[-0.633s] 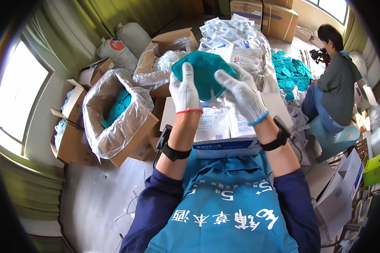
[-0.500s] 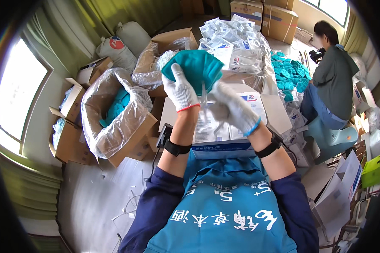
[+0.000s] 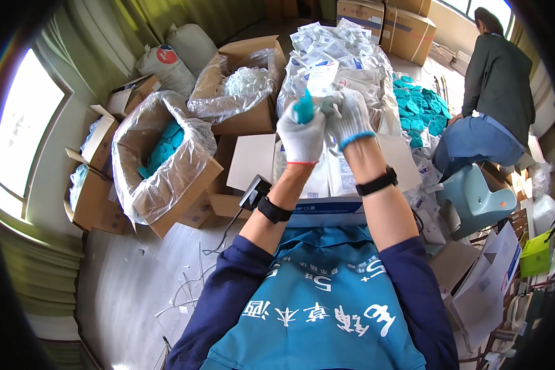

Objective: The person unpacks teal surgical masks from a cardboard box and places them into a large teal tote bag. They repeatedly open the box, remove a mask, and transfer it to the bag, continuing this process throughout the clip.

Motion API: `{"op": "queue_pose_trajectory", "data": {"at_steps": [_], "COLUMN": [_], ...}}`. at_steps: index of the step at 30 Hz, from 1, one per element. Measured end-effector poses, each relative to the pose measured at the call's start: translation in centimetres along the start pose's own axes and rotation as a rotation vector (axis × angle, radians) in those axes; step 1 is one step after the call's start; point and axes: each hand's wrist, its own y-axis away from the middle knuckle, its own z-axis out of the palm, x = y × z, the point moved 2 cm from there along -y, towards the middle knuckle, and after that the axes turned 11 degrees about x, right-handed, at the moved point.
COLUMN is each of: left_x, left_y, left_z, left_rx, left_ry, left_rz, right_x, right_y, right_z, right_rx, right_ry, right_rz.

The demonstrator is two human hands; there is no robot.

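My left hand [image 3: 301, 137], in a white knit glove with a red cuff, is closed round a teal face mask [image 3: 304, 107]. Only a narrow part of the mask sticks up from the fist. Right beside it, my right hand [image 3: 350, 116], gloved with a blue cuff, has its fingers curled together; what they grip is hidden. Both hands are raised over an open carton [image 3: 327, 216] holding flat white packets [image 3: 341, 176].
Beyond lies a heap of white sealed packets [image 3: 336, 46], with loose teal masks [image 3: 422, 102] right of it. Plastic-lined cartons stand left, one with teal masks [image 3: 166, 145], one with white strands [image 3: 245, 81]. A co-worker [image 3: 502, 80] bends by a blue stool [image 3: 478, 197].
The mask was spread open in my left hand and now mostly disappears inside the fist. My right hand has come up beside the left. The co-worker has risen from the stool.
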Motion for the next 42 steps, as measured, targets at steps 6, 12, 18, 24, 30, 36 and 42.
{"op": "queue_pose_trajectory", "data": {"at_steps": [6, 12, 18, 24, 30, 36, 42], "left_x": [1.2, 8.4, 8.2, 7.6, 3.0, 6.3, 5.9], "left_y": [3.1, 5.4, 0.8, -8.9, -16.1, -4.6, -0.7], "left_z": [-0.5, -4.2, -12.2, -22.7, -28.4, -12.1, -3.7], "left_rx": [-0.209, -0.175, -0.090, 0.212, 0.489, -0.514, -0.806], "left_ry": [-0.210, 0.052, 0.019, -0.126, 0.090, -0.256, -0.278], "left_rz": [0.054, -0.297, -0.512, -0.427, -0.621, -0.163, 0.188], "right_x": [4.5, 6.2, 3.1, 1.6, -3.7, -4.8, -6.1], "right_y": [-3.4, -6.5, -1.0, 1.7, 1.5, 1.7, 2.6], "right_z": [1.2, -7.8, -13.2, -14.2, -10.0, -8.9, -6.8], "right_rx": [0.569, 0.542, 0.296, 0.375, 0.173, -0.126, -0.103], "right_ry": [0.568, -0.572, -0.921, -0.817, -1.031, -1.227, -1.178], "right_rz": [-0.011, 0.454, 0.627, 0.618, 0.690, 0.687, 0.748]}}
